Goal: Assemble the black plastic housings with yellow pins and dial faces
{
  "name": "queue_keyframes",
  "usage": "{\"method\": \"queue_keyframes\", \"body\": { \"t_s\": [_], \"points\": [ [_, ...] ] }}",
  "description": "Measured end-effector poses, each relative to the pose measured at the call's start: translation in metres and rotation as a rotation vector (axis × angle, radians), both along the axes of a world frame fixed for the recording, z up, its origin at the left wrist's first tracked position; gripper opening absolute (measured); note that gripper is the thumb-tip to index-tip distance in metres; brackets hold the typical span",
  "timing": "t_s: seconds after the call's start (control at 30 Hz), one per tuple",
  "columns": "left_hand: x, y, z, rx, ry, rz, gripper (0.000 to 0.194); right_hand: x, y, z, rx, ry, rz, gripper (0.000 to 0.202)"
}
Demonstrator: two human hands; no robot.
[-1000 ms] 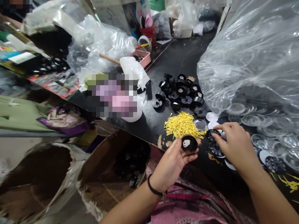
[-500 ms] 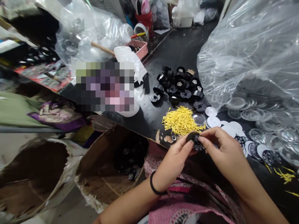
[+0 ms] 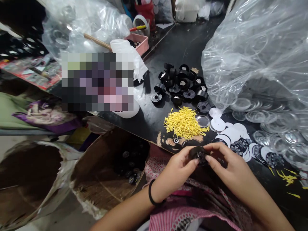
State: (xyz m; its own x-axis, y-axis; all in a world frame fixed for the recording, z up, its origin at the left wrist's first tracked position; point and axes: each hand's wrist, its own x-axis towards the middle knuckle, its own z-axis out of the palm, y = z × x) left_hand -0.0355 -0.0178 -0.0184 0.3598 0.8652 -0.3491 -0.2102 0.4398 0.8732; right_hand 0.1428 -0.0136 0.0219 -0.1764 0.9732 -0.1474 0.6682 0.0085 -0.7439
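Note:
Near the table's front edge, my left hand (image 3: 181, 166) and my right hand (image 3: 225, 160) pinch a round black piece (image 3: 199, 154) between them, thumbs on its near face. The piece is tilted, and fingers hide part of its rim. Beyond my hands lies a heap of small yellow pointers (image 3: 185, 122). A clear ring-like cover (image 3: 202, 121) touches the heap's right side. Black round housings (image 3: 183, 84) are piled farther back. To the right, white and black dial discs (image 3: 233, 132) overlap beside many clear covers (image 3: 269, 117).
A large plastic bag (image 3: 255, 51) fills the right rear. Left of the table stand two big open containers, the nearer (image 3: 96, 183) with black pieces inside. A pink tray (image 3: 141, 45) sits at the back; a few yellow pointers (image 3: 286, 177) lie at right.
The black piece has been tilted and shifted slightly lower, and my right hand's thumb has moved down its face. The camera view has shifted a little, moving the table items left.

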Motion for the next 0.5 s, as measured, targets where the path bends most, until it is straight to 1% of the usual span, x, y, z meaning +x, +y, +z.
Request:
{"method": "queue_keyframes", "body": {
  "t_s": [0.07, 0.13, 0.17, 0.2, 0.27, 0.37, 0.43, 0.5],
  "points": [
    [-0.002, 0.002, 0.0, -0.049, -0.067, 0.083, 0.029, 0.002, 0.01, -0.003, 0.116, -0.252, 0.038, 0.021],
    [-0.002, 0.005, 0.002, -0.117, -0.163, 0.181, 0.029, 0.001, 0.027, -0.007, 0.226, -0.518, 0.013, 0.022],
    [-0.001, 0.007, 0.003, -0.139, -0.198, 0.226, 0.029, -0.001, 0.036, -0.009, 0.254, -0.606, -0.001, 0.022],
    [0.0, 0.008, 0.005, -0.153, -0.223, 0.267, 0.028, -0.003, 0.043, -0.011, 0.263, -0.648, -0.001, 0.021],
    [0.003, 0.008, 0.01, -0.168, -0.263, 0.335, 0.027, -0.006, 0.053, -0.014, 0.274, -0.658, 0.021, 0.02],
    [0.011, 0.007, 0.012, -0.165, -0.337, 0.397, 0.027, 0.0, 0.054, -0.023, 0.319, -0.61, 0.04, 0.023],
    [0.015, 0.01, 0.009, -0.142, -0.384, 0.39, 0.03, 0.01, 0.054, -0.036, 0.352, -0.54, 0.041, 0.024],
    [0.018, 0.015, 0.004, -0.104, -0.399, 0.37, 0.034, 0.019, 0.056, -0.051, 0.324, -0.458, 0.077, 0.024]
  ]
}}
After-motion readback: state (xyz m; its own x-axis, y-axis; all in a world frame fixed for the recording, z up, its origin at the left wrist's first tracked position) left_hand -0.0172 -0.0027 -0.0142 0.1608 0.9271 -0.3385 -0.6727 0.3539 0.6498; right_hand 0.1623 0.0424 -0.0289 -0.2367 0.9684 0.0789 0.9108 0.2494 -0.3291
